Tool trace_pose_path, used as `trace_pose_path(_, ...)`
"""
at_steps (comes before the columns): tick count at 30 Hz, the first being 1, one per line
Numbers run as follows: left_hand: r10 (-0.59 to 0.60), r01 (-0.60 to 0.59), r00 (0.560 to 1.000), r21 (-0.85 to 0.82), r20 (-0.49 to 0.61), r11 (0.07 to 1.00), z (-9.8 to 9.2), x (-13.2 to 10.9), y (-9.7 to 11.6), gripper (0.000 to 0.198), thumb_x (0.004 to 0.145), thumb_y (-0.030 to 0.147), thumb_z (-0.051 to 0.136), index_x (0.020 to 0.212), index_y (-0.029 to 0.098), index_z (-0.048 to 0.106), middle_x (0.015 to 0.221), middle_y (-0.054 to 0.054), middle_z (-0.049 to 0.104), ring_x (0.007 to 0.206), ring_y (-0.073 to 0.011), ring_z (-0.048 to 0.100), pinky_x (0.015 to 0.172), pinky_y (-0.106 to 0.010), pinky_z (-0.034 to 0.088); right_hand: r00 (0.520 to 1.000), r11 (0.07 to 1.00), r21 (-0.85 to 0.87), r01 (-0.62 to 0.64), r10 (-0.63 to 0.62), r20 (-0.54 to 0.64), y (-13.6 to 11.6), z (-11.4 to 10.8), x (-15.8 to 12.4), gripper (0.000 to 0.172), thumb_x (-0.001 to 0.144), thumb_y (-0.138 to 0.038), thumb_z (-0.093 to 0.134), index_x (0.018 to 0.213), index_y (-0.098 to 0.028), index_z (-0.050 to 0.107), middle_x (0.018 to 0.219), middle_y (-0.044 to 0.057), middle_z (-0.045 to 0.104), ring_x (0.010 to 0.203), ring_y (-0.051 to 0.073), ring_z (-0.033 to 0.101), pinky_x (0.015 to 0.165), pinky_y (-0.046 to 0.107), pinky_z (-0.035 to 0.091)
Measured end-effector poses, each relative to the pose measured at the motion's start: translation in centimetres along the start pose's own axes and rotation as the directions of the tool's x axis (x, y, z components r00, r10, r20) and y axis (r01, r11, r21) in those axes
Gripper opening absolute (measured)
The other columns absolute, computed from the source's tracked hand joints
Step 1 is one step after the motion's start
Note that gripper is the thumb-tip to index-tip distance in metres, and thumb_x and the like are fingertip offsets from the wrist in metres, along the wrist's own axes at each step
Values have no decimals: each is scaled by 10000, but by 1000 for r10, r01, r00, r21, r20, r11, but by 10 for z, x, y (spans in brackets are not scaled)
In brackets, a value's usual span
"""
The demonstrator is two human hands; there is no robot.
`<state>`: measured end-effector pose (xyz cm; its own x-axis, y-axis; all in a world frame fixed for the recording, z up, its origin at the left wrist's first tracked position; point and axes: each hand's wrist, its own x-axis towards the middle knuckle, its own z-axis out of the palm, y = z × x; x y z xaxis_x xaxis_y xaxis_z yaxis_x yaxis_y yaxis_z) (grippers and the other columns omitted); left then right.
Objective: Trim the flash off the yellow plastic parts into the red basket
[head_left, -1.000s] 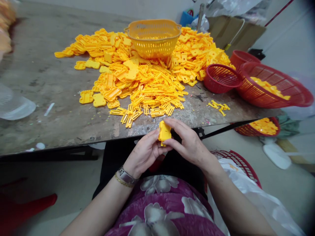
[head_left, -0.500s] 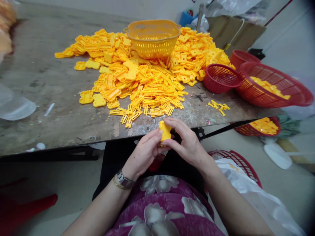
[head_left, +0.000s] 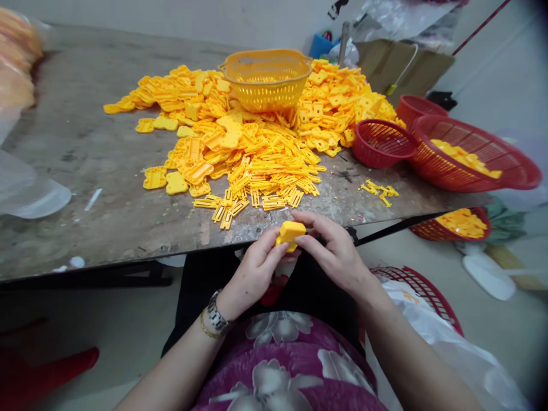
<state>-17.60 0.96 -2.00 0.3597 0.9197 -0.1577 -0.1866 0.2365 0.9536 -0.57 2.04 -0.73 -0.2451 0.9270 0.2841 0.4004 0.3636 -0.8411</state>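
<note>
Both of my hands pinch one small yellow plastic part just below the table's front edge. My left hand, with a watch and bracelet at the wrist, grips it from the left with thumb and fingers closed. My right hand holds it from the right, fingers curled over its top. A large heap of yellow plastic parts lies on the table in front of me, with thin slotted strips nearest my hands.
A yellow basket sits in the heap. A small red basket and a large red basket with yellow parts stand at the right edge. More red baskets are on the floor. A clear plastic bag lies at left.
The yellow part has been turned from upright to lying flatter between my fingers, and my hands have shifted slightly. The view has tilted down a little.
</note>
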Motion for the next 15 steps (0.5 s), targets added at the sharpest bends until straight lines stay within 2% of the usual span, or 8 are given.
trace_pose_path(4, 91, -101, 995, 257, 50, 961, -1, -1, -2, 279, 913, 294, 462, 1135, 205, 606, 1143, -76, 596, 1051, -229, 549, 948, -336, 425, 998, 998, -28, 63, -63, -1, -3, -2, 5, 185, 891, -279, 559, 1033, -214, 656, 966, 39, 680, 919, 174, 615, 835, 313, 468)
trace_pose_path(8, 163, -189, 982, 409, 98, 893, -2, -1, 0, 260, 923, 263, 438, 1108, 197, 608, 1070, -68, 622, 982, -212, 559, 908, -312, 408, 995, 992, -67, 103, -103, 1, -7, -3, 6, 134, 900, -257, 541, 954, -212, 655, 884, 24, 667, 836, 158, 602, 775, 294, 457)
trace_pose_path(11, 180, -214, 977, 466, 117, 858, -2, -1, 1, 252, 927, 264, 431, 1098, 191, 602, 1022, -65, 630, 930, -203, 563, 860, -300, 409, 992, 986, -112, 123, -124, -2, -9, -3, 5, 132, 907, -241, 518, 923, -219, 647, 849, 23, 656, 810, 163, 589, 759, 305, 450)
trace_pose_path(15, 169, -193, 981, 447, 94, 873, -2, 0, 3, 245, 919, 276, 442, 1078, 194, 610, 1021, -64, 635, 921, -209, 562, 847, -295, 404, 993, 987, -115, 111, -115, -24, -9, -1, 7, 126, 902, -244, 519, 881, -218, 640, 828, 21, 653, 795, 166, 585, 749, 308, 447)
